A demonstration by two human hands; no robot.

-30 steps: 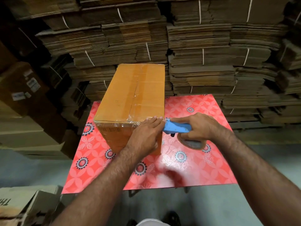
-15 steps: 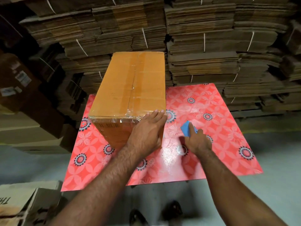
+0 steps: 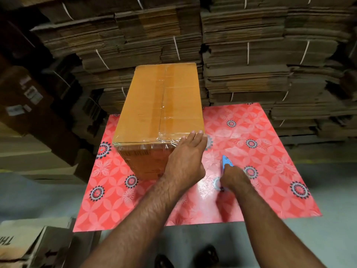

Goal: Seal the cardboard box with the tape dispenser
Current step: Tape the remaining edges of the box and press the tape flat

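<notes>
A tall brown cardboard box (image 3: 162,105) stands on the red flowered table (image 3: 260,151). Clear tape runs along its top seam and wraps over the near top edge. My left hand (image 3: 185,159) lies flat against the box's near right corner, fingers straight, fingertips at the top edge. To the right, my right hand (image 3: 233,176) grips the blue tape dispenser (image 3: 225,161) low over the table, apart from the box. Only the dispenser's blue front end shows past my fingers; the rest, with the tape roll, is hidden under my hand.
Tied stacks of flattened cardboard (image 3: 251,55) fill the wall behind the table. Brown boxes (image 3: 29,105) pile up at the left, and an opened carton (image 3: 29,246) sits on the floor at lower left. My feet (image 3: 185,258) stand by the table's near edge.
My right hand pulled the dispenser away from the box's corner, down and to the right, to just above the table. My left hand stayed pressed on the near corner.
</notes>
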